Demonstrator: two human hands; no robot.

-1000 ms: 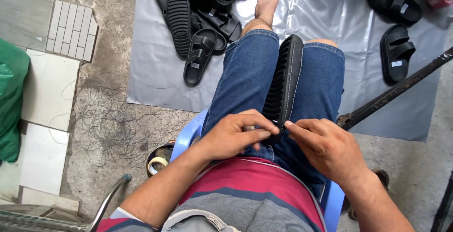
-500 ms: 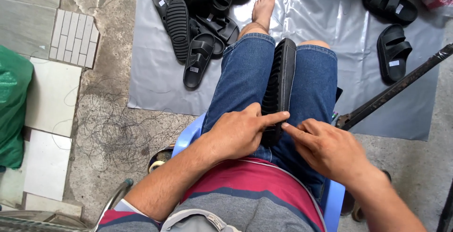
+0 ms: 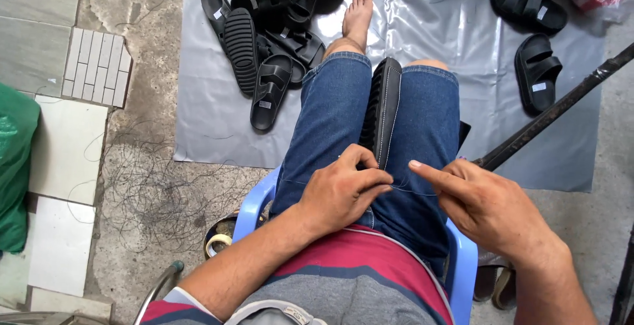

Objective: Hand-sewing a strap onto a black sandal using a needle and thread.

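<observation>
A black sandal sole (image 3: pixel 384 110) stands on edge between my thighs, ribbed tread facing left, with a light stitch line along its side. My left hand (image 3: pixel 343 189) pinches its near end with thumb and fingertips. My right hand (image 3: pixel 485 206) is a little to the right, forefinger pointing left, with a thin pale thread (image 3: pixel 399 185) stretched between the two hands. I sit on a blue plastic chair (image 3: pixel 462 259) in denim shorts.
A grey plastic sheet (image 3: pixel 429 28) covers the ground ahead, with a pile of black sandals (image 3: pixel 271 28) at its upper left and two more sandals (image 3: pixel 535 67) at the right. A dark rod (image 3: pixel 555 110) leans in from the right. Loose thread scraps (image 3: pixel 152 193) lie on the concrete.
My right hand has drawn away to the right from the sole's near end, stretching the thread. My left hand stays on the sole's end.
</observation>
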